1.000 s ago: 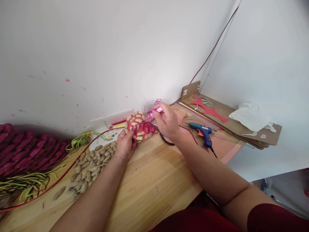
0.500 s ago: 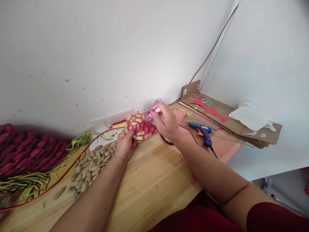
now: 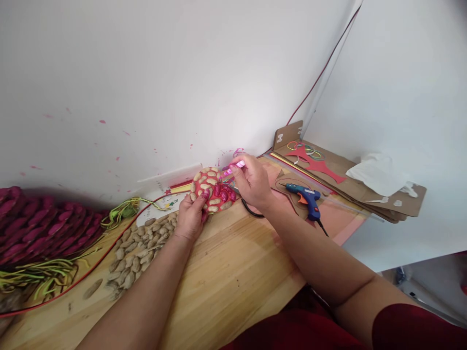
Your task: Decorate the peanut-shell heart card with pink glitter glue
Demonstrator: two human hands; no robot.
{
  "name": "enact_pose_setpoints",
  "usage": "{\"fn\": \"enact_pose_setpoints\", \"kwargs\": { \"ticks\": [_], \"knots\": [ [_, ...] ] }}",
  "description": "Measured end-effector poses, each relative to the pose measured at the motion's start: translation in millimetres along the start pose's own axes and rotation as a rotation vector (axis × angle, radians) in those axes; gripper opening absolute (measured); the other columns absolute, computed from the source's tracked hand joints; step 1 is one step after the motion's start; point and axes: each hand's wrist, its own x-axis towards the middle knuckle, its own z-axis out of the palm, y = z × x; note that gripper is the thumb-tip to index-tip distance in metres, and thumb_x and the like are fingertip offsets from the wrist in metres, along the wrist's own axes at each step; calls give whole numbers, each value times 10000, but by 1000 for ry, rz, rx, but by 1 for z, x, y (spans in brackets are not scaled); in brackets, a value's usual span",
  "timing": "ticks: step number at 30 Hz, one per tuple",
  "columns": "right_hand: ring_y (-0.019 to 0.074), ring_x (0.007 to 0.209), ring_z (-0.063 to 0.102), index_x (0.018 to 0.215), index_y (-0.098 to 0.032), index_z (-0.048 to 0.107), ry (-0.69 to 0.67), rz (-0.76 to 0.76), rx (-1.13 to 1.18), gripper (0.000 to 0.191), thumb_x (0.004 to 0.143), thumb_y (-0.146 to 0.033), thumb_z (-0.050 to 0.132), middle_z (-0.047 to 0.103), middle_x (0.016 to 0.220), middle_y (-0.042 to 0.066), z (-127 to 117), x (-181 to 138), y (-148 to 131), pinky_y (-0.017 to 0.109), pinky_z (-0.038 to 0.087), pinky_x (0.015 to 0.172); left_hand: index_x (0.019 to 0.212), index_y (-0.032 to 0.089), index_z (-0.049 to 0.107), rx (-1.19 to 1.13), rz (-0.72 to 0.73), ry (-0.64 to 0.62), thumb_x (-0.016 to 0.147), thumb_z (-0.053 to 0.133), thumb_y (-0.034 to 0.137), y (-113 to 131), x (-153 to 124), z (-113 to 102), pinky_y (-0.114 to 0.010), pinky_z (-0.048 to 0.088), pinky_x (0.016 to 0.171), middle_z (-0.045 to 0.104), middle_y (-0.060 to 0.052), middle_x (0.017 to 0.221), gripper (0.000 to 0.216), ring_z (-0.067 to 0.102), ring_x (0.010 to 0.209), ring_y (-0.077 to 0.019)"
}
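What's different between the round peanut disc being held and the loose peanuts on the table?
The disc is held in the left hand; the loose peanuts lie on the table. The disc's peanuts spread over a red face; the loose peanuts are mostly bunched together. Several on the disc are bright pink; the loose peanuts look plain tan. Both show tan peanuts.

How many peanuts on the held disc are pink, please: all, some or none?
Some: the disc has pink peanuts toward its right, and tan peanuts elsewhere.
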Motion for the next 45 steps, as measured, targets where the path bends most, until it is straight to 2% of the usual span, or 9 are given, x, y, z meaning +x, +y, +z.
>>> {"fn": "enact_pose_setpoints", "kwargs": {
  "ticks": [4, 10, 13, 19, 28, 31, 38, 42, 45],
  "knots": [
    [204, 915, 641, 960, -242, 622, 29, -5, 24, 164, 1050, -346, 533, 726, 930, 40, -1, 1, 1, 376, 480, 880, 773, 178, 668, -19, 38, 1, 493, 1027, 506, -2, 1, 2, -190, 372, 411, 688, 15, 628, 561, 526, 454, -86],
    [212, 906, 633, 951, -240, 625, 13, -47, -18, 136, 1038, -308, 546, 729, 911, 41, -1, 2, 2, 385, 469, 873, 850, 173, 731, 5, 93, -24, 536, 1019, 530, -5, 2, -1, -269, 554, 589, 779, -38, 765, 555, 682, 614, -164],
    [217, 934, 636, 951, -248, 618, 28, -34, -13, 145, 1043, -324, 537, 729, 927, 46, -2, 3, 1, 389, 474, 888, 863, 177, 743, 55, 112, -27, 556, 1003, 573, -7, 2, -3, -283, 565, 613, 778, -37, 775, 565, 698, 646, -181],
    [238, 907, 612, 928, -249, 616, -63, -64, -78, 142, 1029, -304, 533, 713, 883, 45, -4, 2, -3, 408, 451, 862, 907, 169, 784, 194, 184, -39, 683, 935, 576, -15, 6, -14, -317, 600, 751, 815, -76, 906, 489, 735, 767, -207],
    [242, 930, 620, 930, -252, 623, -111, -68, -127, 140, 1023, -312, 537, 730, 893, 42, -8, 3, -9, 421, 430, 896, 865, 177, 770, 251, 208, -22, 686, 915, 593, -17, 8, -18, -325, 589, 721, 801, -77, 863, 476, 714, 738, -214],
    [250, 950, 615, 931, -255, 625, -74, -90, -141, 130, 1019, -301, 541, 736, 898, 44, -8, 3, -9, 432, 425, 908, 852, 176, 771, 250, 208, -21, 701, 910, 575, -17, 8, -18, -311, 580, 716, 801, -69, 854, 449, 704, 715, -198],
    [247, 955, 616, 925, -254, 623, -101, -63, -117, 140, 1024, -309, 541, 733, 894, 43, -10, 4, -8, 431, 436, 911, 791, 181, 757, 292, 229, 2, 702, 902, 543, -13, 6, -16, -292, 546, 639, 779, -55, 779, 400, 684, 672, -195],
    [246, 946, 623, 925, -257, 621, -51, -49, -99, 152, 1034, -332, 545, 730, 891, 45, -11, 5, -8, 429, 445, 897, 769, 182, 741, 249, 202, 5, 682, 911, 542, -13, 5, -14, -292, 550, 643, 777, -54, 777, 408, 674, 657, -184],
    [237, 917, 624, 917, -250, 619, -75, -38, -75, 155, 1031, -334, 555, 715, 865, 40, -11, 4, -6, 416, 450, 876, 792, 183, 737, 196, 169, 6, 658, 923, 537, -10, 3, -11, -293, 548, 621, 768, -48, 760, 421, 679, 644, -189]
  ]
}}
